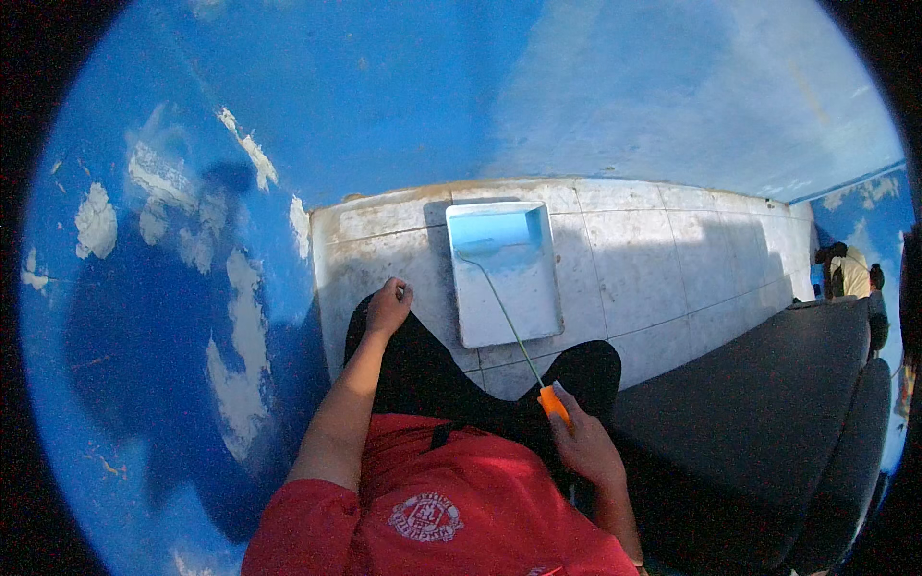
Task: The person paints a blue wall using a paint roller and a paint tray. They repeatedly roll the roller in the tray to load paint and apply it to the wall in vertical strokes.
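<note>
My right hand (587, 439) grips the orange handle of a paint roller (510, 320), whose thin wire frame reaches up and left over a white paint tray (510, 302). Light blue paint (493, 234) lies at the tray's far end, where the roller's head merges with the paint and is hard to make out. Over my left knee rests my left hand (390, 306), its fingers curled; nothing can be seen in it. The tray sits on the tiled floor in front of my knees.
A blue wall (374, 108) with a paler part stands ahead. White patches mark the blue wall (173, 302) on the left. On the right is a dark padded piece of furniture (735, 403); beyond it, a person (848, 273) in a light top is by the far wall.
</note>
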Motion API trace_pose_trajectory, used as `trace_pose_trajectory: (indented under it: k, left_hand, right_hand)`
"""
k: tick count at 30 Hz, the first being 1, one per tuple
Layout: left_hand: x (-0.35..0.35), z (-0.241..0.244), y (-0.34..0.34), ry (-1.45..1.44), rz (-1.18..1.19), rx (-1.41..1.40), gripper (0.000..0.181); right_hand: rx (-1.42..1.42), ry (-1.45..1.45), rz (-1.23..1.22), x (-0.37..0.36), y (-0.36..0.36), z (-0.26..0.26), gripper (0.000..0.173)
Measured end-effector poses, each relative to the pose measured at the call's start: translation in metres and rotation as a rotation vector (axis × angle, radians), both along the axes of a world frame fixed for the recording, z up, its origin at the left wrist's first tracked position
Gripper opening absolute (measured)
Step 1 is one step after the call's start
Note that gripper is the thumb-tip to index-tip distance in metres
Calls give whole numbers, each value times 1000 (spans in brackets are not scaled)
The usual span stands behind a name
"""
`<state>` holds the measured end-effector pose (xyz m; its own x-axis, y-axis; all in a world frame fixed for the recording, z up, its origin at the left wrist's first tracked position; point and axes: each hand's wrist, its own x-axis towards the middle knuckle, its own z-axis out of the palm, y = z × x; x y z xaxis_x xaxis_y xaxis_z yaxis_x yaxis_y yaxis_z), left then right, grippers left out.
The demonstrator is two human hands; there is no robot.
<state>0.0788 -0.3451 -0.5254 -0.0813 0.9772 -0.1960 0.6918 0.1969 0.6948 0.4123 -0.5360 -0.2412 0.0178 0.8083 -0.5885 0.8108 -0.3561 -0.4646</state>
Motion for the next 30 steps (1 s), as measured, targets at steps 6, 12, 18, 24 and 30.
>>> trace_pose_trajectory:
  k: [6, 12, 18, 24, 30]
  left_hand:
    - [-2, -5, 1, -32, 21, 1, 32]
    - [-1, -6, 2, -31, 31, 0, 32]
    - [-2, -6, 2, -11, 23, 19, 33]
    - [-3, -15, 2, -41, 44, 26, 33]
    - [0, 1, 2, -47, 39, -11, 32]
  right_hand:
    - [-22, 30, -51, -12, 12, -7, 54]
    - [34, 47, -71, -16, 11, -12, 56]
    - [8, -9, -127, -2, 2, -2, 54]
    - [178, 34, -60, 7, -2, -29, 54]
    - [-22, 62, -152, -3, 13, -15, 55]
